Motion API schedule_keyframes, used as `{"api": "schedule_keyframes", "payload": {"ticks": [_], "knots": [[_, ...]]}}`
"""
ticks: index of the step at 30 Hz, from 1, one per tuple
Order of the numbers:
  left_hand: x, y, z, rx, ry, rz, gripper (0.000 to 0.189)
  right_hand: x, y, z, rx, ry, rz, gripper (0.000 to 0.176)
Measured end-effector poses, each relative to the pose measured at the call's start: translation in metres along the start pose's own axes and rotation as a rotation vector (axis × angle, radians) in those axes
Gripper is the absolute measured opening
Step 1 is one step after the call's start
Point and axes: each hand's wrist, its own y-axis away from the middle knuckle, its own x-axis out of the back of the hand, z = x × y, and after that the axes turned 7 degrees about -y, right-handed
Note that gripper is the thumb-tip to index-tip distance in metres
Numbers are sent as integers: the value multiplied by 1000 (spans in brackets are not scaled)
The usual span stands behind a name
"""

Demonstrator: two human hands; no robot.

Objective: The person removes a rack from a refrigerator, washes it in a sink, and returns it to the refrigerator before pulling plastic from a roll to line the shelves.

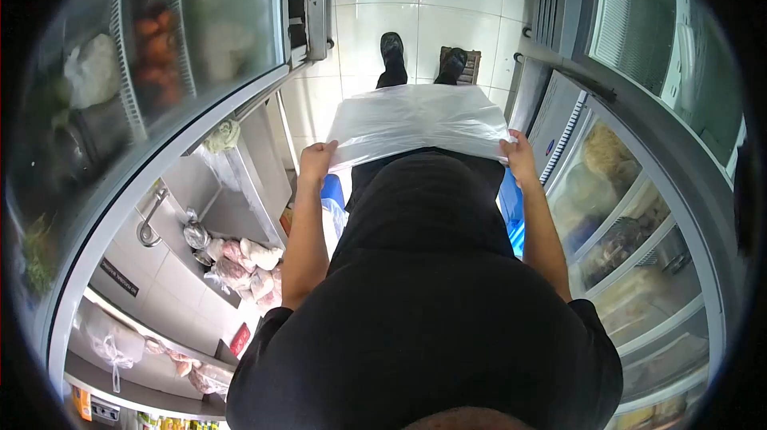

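- Hands: two, one person. Left hand (318, 157) closed on the sheet's left edge near its near corner, thumb pressed over the film; right hand (518, 153) closed in a pinch on the right edge near that side's near corner. No gap visible between fingers and film on either side.
- Plastic sheet (419, 114): one piece, stretched between the two hands, in front of the waist and above the lower legs. Whether single film or flat bag: cannot tell.
- Its look: whitish, cloudy, glossy; roughly four-sided, far edge fairly straight. Fine creases run across it, denser toward the near edge; bright streaks where light catches.
- Shoes: two, black, beyond the far edge; left shoe (392, 46) on white tiles (375, 30), right shoe (454, 62) beside one brown slatted piece (472, 68).
- Clothing: one black shirt (431, 286), just at the sheet's near edge; contact cannot be judged.
- Glass-fronted cabinets: two, left cabinet (281, 10) and right cabinet (679, 214). Orange-red items (156, 46) inside the left one; exact count blurred.
- Left side, near: several bags of pinkish contents (244, 266), overlapping, number uncertain; one metal hook (147, 232).
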Motion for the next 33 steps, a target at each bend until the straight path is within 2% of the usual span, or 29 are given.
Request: {"api": "schedule_keyframes", "payload": {"ticks": [2, 5, 8, 11, 14, 17, 20, 23, 26, 29, 32, 33], "knots": [[0, 12, -6, 21, 25, 21, 32, 0, -6, 7, 41, 48, 38, 41], [-5, 28, -3, 96, 162, -10, 34, -1, 10, -32, -1, 155, 94, 45], [-8, 36, -7, 173, 259, -57, 32, 7, 16, -38, -22, 141, 117, 45], [-6, 37, -24, 30, 232, -179, 25, 22, 6, 0, 46, 198, 109, 46], [-6, 36, -34, -32, 240, -188, 18, 23, 13, -4, 10, 154, 137, 46], [-11, 46, -33, 44, 318, -114, 14, 24, 12, -4, 21, 151, 138, 46], [-15, 59, -34, 33, 282, -20, 17, 25, 19, -19, -24, 291, 95, 48], [-20, 68, -36, -60, 481, 41, 31, 34, 26, -33, -131, 98, 41, 53], [-14, 75, -33, -185, 452, 57, 39, 40, 31, -47, -140, -102, 13, 57], [8, 96, 21, -266, 438, -70, 39, 47, 31, -87, 136, -21, -49, 55], [34, 74, 37, -510, 256, -136, 37, 52, 39, -164, 317, 14, -301, 45], [40, 66, 51, -562, 222, -105, 34, 57, 35, -182, 437, 160, -293, 40]]}}
